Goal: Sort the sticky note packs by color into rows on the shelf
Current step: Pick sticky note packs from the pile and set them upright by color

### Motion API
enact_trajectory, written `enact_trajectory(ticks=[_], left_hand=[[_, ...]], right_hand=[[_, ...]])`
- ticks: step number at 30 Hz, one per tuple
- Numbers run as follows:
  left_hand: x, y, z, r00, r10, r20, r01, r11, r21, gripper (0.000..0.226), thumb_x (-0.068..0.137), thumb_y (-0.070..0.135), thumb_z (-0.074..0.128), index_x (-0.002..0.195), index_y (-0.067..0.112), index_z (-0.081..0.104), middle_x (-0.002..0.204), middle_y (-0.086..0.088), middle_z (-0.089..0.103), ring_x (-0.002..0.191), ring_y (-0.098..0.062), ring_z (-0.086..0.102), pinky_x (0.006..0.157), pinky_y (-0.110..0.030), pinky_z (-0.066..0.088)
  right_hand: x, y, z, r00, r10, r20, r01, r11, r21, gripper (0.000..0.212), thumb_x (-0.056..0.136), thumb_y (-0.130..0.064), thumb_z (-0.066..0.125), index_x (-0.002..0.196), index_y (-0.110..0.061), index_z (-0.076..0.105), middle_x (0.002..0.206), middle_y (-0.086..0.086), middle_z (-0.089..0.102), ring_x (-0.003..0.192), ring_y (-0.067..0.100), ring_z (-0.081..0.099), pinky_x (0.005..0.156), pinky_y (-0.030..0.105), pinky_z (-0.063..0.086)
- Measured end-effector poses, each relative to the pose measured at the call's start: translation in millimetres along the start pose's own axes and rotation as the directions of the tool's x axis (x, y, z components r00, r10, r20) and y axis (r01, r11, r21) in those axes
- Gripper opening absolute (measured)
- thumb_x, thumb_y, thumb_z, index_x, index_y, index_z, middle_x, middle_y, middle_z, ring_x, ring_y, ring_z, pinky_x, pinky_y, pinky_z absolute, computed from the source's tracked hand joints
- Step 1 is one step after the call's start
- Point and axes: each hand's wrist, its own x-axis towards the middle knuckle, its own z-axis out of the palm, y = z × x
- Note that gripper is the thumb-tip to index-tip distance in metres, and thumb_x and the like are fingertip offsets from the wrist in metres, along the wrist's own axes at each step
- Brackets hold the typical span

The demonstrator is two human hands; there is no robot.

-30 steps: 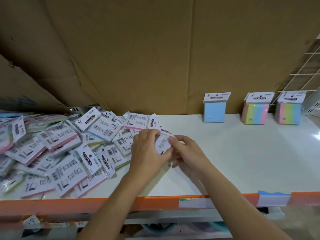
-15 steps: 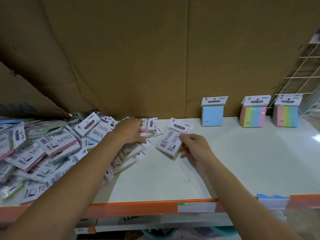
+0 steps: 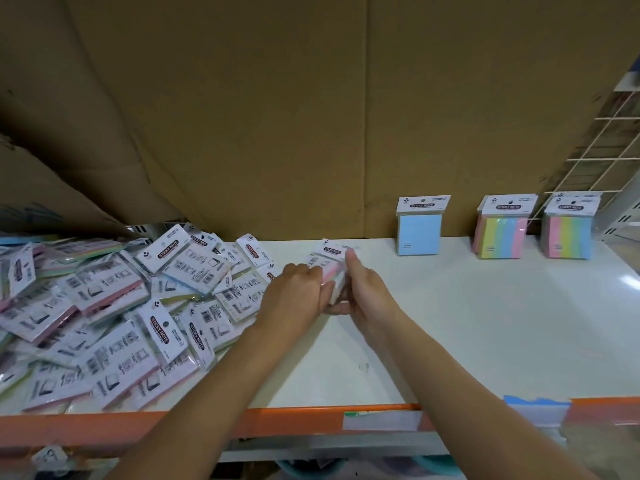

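Head view: back from the pile (image 3: pixel 104 306), left hand (image 3: pixel 294 296) and right hand (image 3: pixel 365 292) now both grip one pack (image 3: pixel 331 252).

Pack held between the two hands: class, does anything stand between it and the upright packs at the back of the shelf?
Nothing visible does. Only bare white shelf lies between the held pack and the blue pack; the loose pile lies off to the left.

Dim, warm light — hands (image 3: pixel 322 289) motion-blurred, edges bowed, glare at right.
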Motion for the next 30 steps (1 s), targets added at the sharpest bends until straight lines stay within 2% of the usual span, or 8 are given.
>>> enact_trajectory(ticks=[4, 6, 12, 15, 19, 22, 26, 30], left_hand=[[-19.4, -11.5, 1.5, 0.999, 0.027, -0.024, -0.034, 0.924, -0.381, 0.032, 0.098, 0.040, 0.052, 0.114, 0.015, 0.064, 0.111, 0.000, 0.066, 0.109, -0.022, 0.051, 0.085, -0.032, 0.040], [-22.5, -22.6, -2.4, 1.000, 0.004, -0.008, -0.008, 0.880, -0.476, 0.032, 0.094, 0.041, 0.059, 0.118, 0.021, 0.065, 0.113, 0.006, 0.066, 0.110, -0.019, 0.050, 0.082, -0.028, 0.037], [-17.5, -64.0, -5.2, 0.970, -0.167, 0.177, 0.163, 0.986, 0.034, 0.071, 0.080, 0.064, 0.064, 0.133, 0.018, 0.052, 0.131, -0.007, 0.058, 0.124, -0.029, 0.045, 0.094, -0.039, 0.042], [-17.4, -73.8, -3.2, 0.950, -0.216, 0.224, 0.209, 0.976, 0.052, 0.067, 0.078, 0.064, 0.065, 0.127, 0.021, 0.052, 0.127, -0.005, 0.060, 0.119, -0.030, 0.049, 0.091, -0.039, 0.041], [-10.3, -78.8, -4.6, 0.950, -0.218, 0.225, 0.210, 0.976, 0.059, 0.061, 0.078, 0.060, 0.067, 0.122, 0.022, 0.051, 0.118, -0.005, 0.064, 0.114, -0.031, 0.052, 0.086, -0.039, 0.040], [-5.7, -79.9, -5.2, 0.933, -0.245, 0.262, 0.240, 0.969, 0.051, 0.062, 0.079, 0.061, 0.065, 0.125, 0.022, 0.048, 0.122, -0.006, 0.061, 0.117, -0.032, 0.047, 0.088, -0.041, 0.038], [-12.2, -70.5, -8.1, 0.942, -0.293, 0.165, 0.324, 0.921, -0.216, 0.067, 0.078, 0.068, 0.062, 0.124, 0.022, 0.051, 0.115, -0.005, 0.057, 0.109, -0.027, 0.051, 0.089, -0.039, 0.041], [-20.1, -49.4, -11.1, 0.926, -0.340, 0.167, 0.376, 0.771, -0.515, 0.062, 0.077, 0.065, 0.066, 0.122, 0.027, 0.050, 0.111, 0.002, 0.046, 0.096, -0.016, 0.052, 0.078, -0.029, 0.042]], right_hand=[[5.2, -11.2, 10.9, 0.995, -0.015, -0.094, -0.001, 0.985, -0.172, 0.028, 0.098, -0.032, 0.058, 0.092, -0.007, 0.071, 0.075, 0.011, 0.070, 0.054, 0.016, 0.065, 0.049, 0.027, 0.054], [8.0, -12.6, 12.1, 0.992, -0.023, -0.127, -0.006, 0.974, -0.227, 0.016, 0.094, -0.023, 0.061, 0.092, -0.011, 0.071, 0.080, 0.013, 0.073, 0.055, 0.017, 0.066, 0.047, 0.029, 0.055], [8.6, -5.2, 0.1, 0.983, -0.028, -0.181, -0.016, 0.970, -0.241, 0.011, 0.095, -0.022, 0.061, 0.097, -0.014, 0.070, 0.085, 0.005, 0.078, 0.073, 0.021, 0.076, 0.061, 0.038, 0.063], [4.9, -0.6, -6.9, 0.983, -0.047, -0.177, 0.013, 0.982, -0.188, 0.013, 0.095, -0.020, 0.062, 0.105, -0.014, 0.068, 0.094, 0.004, 0.077, 0.080, 0.019, 0.076, 0.071, 0.039, 0.063], [-2.5, 1.7, -10.1, 0.984, -0.089, -0.155, 0.058, 0.979, -0.195, 0.015, 0.096, -0.019, 0.060, 0.109, -0.013, 0.065, 0.093, 0.000, 0.076, 0.070, 0.007, 0.074, 0.052, 0.017, 0.055], [-6.1, 4.0, -12.2, 0.982, -0.112, -0.150, 0.077, 0.972, -0.223, 0.015, 0.097, -0.020, 0.060, 0.109, -0.015, 0.066, 0.095, -0.003, 0.075, 0.070, 0.002, 0.073, 0.051, 0.011, 0.050], [-11.0, 6.3, -13.7, 0.979, -0.134, -0.156, 0.090, 0.961, -0.262, 0.018, 0.098, -0.022, 0.059, 0.110, -0.013, 0.068, 0.087, -0.010, 0.075, 0.069, 0.000, 0.072, 0.051, 0.010, 0.049], [-16.5, 8.2, -10.8, 0.980, -0.140, -0.142, 0.099, 0.959, -0.264, 0.020, 0.099, -0.022, 0.058, 0.112, -0.010, 0.067, 0.093, -0.003, 0.077, 0.073, 0.002, 0.073, 0.053, 0.011, 0.051]])
